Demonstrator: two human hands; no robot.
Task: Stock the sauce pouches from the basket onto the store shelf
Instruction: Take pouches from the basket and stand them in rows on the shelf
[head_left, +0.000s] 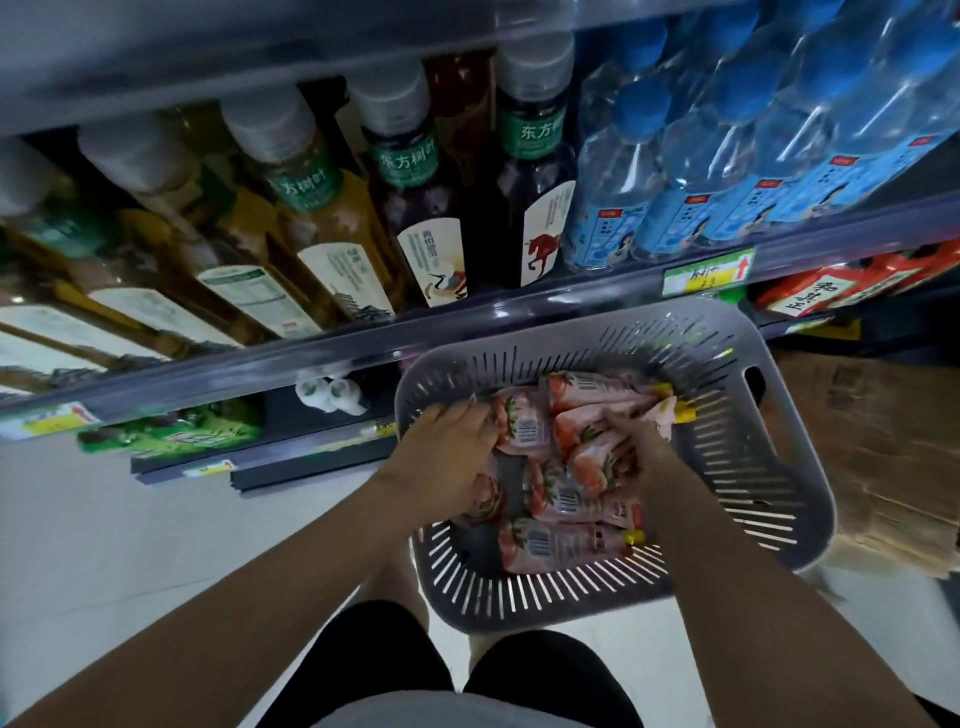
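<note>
A grey slotted plastic basket (753, 499) sits on the floor in front of the shelf and holds several pink sauce pouches (566, 543) printed with strawberries and barcodes, some with yellow caps. Both my hands are down inside it. My left hand (447, 452) presses on pouches at the basket's left side, its fingers curled over one pouch (524, 428). My right hand (631, 441) closes around a bunch of pouches (592, 462) in the middle. The store shelf (363, 338) runs across the view just beyond the basket.
Tea bottles (332, 218) and blue-capped water bottles (675, 171) fill the shelf above. A lower shelf holds green packets (171, 434) at left and red packets (831, 291) at right. A cardboard box (883, 452) stands right of the basket. My knees are below it.
</note>
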